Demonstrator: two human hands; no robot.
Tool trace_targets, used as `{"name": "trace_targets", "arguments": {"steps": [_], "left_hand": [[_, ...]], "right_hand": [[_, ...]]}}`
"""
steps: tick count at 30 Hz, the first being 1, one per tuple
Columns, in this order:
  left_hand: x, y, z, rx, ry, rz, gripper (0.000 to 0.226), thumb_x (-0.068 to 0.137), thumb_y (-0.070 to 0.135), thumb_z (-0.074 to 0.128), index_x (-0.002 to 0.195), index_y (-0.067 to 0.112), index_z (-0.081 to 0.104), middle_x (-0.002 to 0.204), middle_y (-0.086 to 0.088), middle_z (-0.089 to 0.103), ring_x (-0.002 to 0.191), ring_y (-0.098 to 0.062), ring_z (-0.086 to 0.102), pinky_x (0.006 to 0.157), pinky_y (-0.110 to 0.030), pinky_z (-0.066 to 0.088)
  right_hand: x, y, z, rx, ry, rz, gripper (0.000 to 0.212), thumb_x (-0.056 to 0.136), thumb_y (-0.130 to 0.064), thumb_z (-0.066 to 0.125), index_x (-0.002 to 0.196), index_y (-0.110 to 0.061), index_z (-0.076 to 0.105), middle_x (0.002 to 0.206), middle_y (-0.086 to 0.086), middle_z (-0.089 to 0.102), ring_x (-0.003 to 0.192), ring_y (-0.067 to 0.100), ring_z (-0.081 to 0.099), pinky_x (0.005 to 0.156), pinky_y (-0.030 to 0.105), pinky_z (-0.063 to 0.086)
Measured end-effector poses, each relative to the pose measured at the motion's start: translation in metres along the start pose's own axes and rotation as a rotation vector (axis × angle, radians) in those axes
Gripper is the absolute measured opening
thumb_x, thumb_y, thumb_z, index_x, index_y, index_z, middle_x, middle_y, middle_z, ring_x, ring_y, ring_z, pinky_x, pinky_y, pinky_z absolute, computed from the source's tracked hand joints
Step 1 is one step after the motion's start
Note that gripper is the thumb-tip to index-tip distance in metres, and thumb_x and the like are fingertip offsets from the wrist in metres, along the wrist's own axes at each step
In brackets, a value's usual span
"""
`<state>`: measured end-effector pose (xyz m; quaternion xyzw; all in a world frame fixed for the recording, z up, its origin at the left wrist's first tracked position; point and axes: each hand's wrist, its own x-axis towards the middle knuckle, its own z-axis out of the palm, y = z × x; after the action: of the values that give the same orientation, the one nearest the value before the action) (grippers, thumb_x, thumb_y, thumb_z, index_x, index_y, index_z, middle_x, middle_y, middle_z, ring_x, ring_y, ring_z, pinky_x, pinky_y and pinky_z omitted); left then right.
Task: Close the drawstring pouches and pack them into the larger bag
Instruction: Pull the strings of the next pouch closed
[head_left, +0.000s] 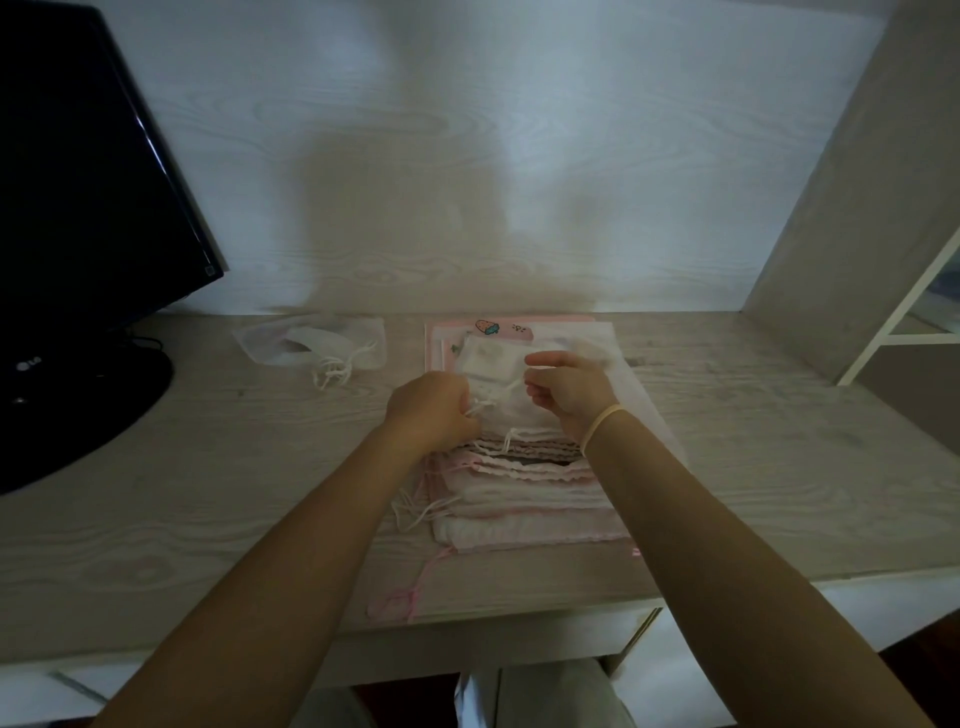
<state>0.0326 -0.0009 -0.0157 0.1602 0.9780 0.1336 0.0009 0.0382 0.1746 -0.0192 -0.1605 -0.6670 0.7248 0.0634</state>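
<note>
both bare forearms reach up from the bottom edge. black lg monitor (78, 218) stands upper left; right of it a sheer white pouch (311, 345) lies apart on the pale wood-grain desk (779, 441). centre frame, left hand (434, 410) curls tight on white drawstrings, right hand (563, 395) pinches a small white drawstring pouch (493, 358) above the stack of pink-trimmed pouches (524, 493).

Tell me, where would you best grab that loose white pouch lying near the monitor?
Grip the pouch by its bunched cords, coming from the near side: they trail off its mouth towards the desk's front edge, clear of the flat, limp fabric.
</note>
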Motion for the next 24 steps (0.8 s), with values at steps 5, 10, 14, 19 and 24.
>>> {"name": "trace_targets", "arguments": {"steps": [5,10,14,19,24], "left_hand": [[-0.001,-0.004,0.0,0.028,-0.005,0.003,0.018,0.081,0.034,0.066,0.079,0.018,0.058,0.086,-0.001,0.061,0.077,-0.023,0.059,0.065,-0.03,0.043],[0.004,-0.004,-0.004,0.12,-0.009,0.006,0.025,0.082,0.039,0.067,0.071,0.019,0.055,0.078,0.0,0.059,0.067,-0.02,0.054,0.054,-0.027,0.036],[0.009,-0.002,-0.006,-0.028,0.072,0.06,0.028,0.075,0.034,0.069,0.093,0.022,0.052,0.1,0.002,0.053,0.08,-0.019,0.054,0.061,-0.03,0.038],[0.022,0.006,0.004,-0.091,-0.034,0.164,0.051,0.081,0.03,0.07,0.129,0.029,0.056,0.134,-0.001,0.043,0.111,-0.024,0.055,0.086,-0.035,0.048],[0.032,0.003,0.011,-0.171,0.089,0.164,0.032,0.087,0.03,0.066,0.118,0.022,0.064,0.117,-0.001,0.06,0.103,-0.023,0.06,0.081,-0.034,0.05]], "right_hand": [[0.004,0.001,-0.007,-0.028,0.037,0.017,0.022,0.082,0.012,0.058,0.085,-0.01,0.064,0.071,0.012,0.061,0.055,0.016,0.053,0.052,0.023,0.044],[0.004,0.0,-0.009,-0.059,-0.002,-0.008,0.016,0.082,0.009,0.063,0.085,-0.007,0.063,0.072,0.012,0.064,0.055,0.016,0.058,0.051,0.023,0.048],[0.007,-0.008,-0.016,-0.081,-0.06,0.001,0.009,0.085,0.003,0.066,0.086,-0.005,0.064,0.074,0.012,0.066,0.057,0.016,0.062,0.053,0.023,0.052],[0.019,-0.012,-0.024,-0.453,0.073,-0.047,0.016,0.091,-0.015,0.057,0.104,-0.007,0.061,0.085,0.006,0.063,0.067,0.019,0.062,0.066,0.03,0.052],[0.027,-0.016,-0.023,-1.066,-0.035,0.019,0.028,0.093,-0.029,0.049,0.114,-0.011,0.053,0.093,0.011,0.07,0.068,0.022,0.063,0.059,0.031,0.052]]}}
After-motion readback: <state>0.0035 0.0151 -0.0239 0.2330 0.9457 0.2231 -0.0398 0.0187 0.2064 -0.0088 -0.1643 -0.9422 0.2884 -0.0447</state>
